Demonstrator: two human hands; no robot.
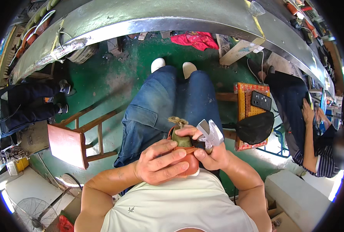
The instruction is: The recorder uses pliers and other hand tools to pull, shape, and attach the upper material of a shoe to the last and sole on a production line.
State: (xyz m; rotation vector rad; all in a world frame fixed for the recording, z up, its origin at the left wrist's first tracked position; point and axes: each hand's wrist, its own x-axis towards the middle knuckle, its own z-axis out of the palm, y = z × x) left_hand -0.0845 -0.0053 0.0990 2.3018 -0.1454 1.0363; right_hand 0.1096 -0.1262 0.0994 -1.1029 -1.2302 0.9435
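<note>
Close to my torso I hold a rounded reddish-brown piece with an olive-green domed top and a knot of tan cord above it. My left hand wraps the left side, its fingers spread across the reddish-brown body. From the other side, my right hand presses fingertips on the green top and a thumb near the seam. A shiny silver-headed tool sticks up from the right hand; its exact kind does not show clearly. The underside of the piece is mostly hidden.
A long metal-edged workbench curves across the front. A wooden stool stands left; at right another stool bears a phone and black pouch. People sit on both sides. A fan stands lower left.
</note>
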